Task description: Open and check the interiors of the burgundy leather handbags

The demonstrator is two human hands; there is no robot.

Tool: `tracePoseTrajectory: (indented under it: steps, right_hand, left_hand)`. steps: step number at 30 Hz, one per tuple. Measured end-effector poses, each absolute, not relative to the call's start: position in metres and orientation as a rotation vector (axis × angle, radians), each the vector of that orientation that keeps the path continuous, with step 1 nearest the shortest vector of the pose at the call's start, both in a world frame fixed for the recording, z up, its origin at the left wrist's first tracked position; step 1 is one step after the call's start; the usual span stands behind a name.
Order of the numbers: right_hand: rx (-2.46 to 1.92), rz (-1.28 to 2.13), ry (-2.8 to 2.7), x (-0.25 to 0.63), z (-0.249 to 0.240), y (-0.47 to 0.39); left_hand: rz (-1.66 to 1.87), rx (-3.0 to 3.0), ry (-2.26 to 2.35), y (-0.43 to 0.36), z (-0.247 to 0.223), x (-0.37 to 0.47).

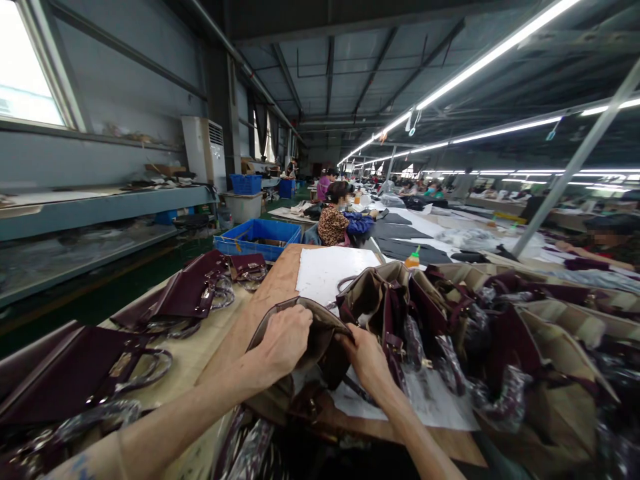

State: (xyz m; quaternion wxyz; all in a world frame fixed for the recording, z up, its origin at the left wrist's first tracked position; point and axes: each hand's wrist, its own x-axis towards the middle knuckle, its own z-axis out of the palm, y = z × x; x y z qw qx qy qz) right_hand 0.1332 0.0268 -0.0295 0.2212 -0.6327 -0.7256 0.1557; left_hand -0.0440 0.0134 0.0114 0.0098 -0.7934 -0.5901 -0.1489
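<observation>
A dark handbag [320,340] with a brownish lining stands mouth-up in front of me, over the table's near edge. My left hand [286,337] is closed on its left rim, knuckles up, with the fingertips hidden inside the opening. On the right, my right hand [367,357] pinches the bag's other edge between thumb and fingers. Just beyond my right hand stands a row of maroon handbags [395,300] with beige linings, their handles wrapped in clear plastic.
Finished-looking maroon bags [185,293] lie flat on the left table. White paper [340,267] covers part of the wooden board [285,267]. Behind are a blue crate [257,230], a small glue bottle [413,259] and a seated co-worker [334,220]. Another person [613,240] is at far right.
</observation>
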Motion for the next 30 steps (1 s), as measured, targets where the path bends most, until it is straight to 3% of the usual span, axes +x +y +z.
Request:
tracePoseTrajectory:
  steps: [5,11,24,30]
  right_hand:
    - [-1.688,0.442,-1.999,0.134,-0.028,0.023]
    - [-1.712,0.466,-1.992,0.135,-0.028,0.024]
    - [-1.681,0.482,-1.973,0.136,-0.027,0.026]
    - [-1.662,0.468,-1.982,0.137,-0.03,0.026]
  left_hand:
    - [-0.567,-2.724,-1.304,0.004,0.006,-0.03]
    - [-0.463,-2.734,-1.337,0.016,-0.012,-0.026]
    - [-0.611,-2.71,-1.239,0.032,-0.025,-0.029]
    - [-0.472,-2.823,-1.567,0.036,-0.021,-0.026]
